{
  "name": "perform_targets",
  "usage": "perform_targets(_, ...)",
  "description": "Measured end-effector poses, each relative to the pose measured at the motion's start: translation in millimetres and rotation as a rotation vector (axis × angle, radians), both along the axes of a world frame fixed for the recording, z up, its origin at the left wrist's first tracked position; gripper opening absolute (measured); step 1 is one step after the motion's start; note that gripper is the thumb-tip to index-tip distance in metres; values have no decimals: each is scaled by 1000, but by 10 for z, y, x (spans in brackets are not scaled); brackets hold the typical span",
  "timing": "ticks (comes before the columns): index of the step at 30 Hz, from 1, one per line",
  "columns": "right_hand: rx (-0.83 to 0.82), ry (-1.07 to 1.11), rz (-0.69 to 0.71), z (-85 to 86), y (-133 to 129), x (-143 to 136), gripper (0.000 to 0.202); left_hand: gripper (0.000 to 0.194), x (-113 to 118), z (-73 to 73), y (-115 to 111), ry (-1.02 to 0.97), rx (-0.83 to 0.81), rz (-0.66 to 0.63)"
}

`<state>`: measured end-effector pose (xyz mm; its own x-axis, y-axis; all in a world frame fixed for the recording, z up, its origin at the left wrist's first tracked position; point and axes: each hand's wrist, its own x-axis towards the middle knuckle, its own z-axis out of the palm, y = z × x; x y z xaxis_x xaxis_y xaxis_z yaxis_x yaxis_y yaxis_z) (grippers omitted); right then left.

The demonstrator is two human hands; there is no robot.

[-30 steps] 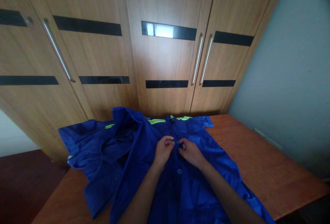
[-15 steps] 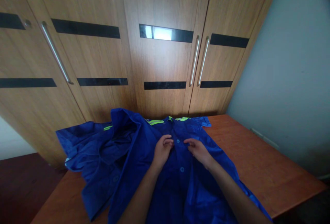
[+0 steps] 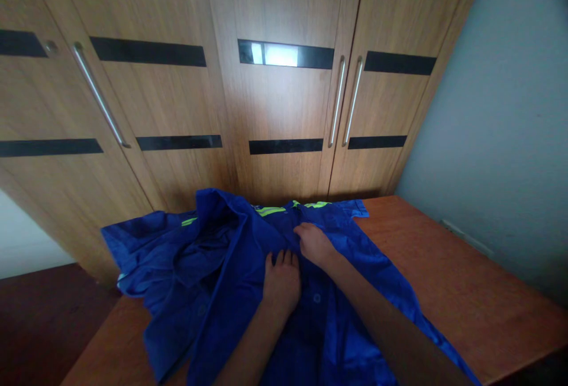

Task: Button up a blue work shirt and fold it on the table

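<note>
- Left hand [image 3: 283,281] has shifted down, fingers slightly spread on the blue button-front garment [image 3: 252,250]; right hand [image 3: 315,245] has moved inward, fingers curled, any pinch hidden.
- Garment lies on the wooden tabletop [image 3: 426,256], lower end cut off.
- Two buttons [image 3: 316,298], three long handles [image 3: 100,96] visible.

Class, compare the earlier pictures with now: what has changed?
The left hand has moved nearer the wearer, palm-down on the garment; the right hand has moved farther away and leftward. Whether it grips cloth is unclear. The garment and wardrobe stayed put.
</note>
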<state>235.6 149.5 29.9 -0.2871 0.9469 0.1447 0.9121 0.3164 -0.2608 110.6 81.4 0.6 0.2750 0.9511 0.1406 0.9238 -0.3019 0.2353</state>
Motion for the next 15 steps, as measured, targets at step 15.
perform_targets(15,-49,62,-238,-293,157,-140,36,31,-39,391,334,105,-18,78)
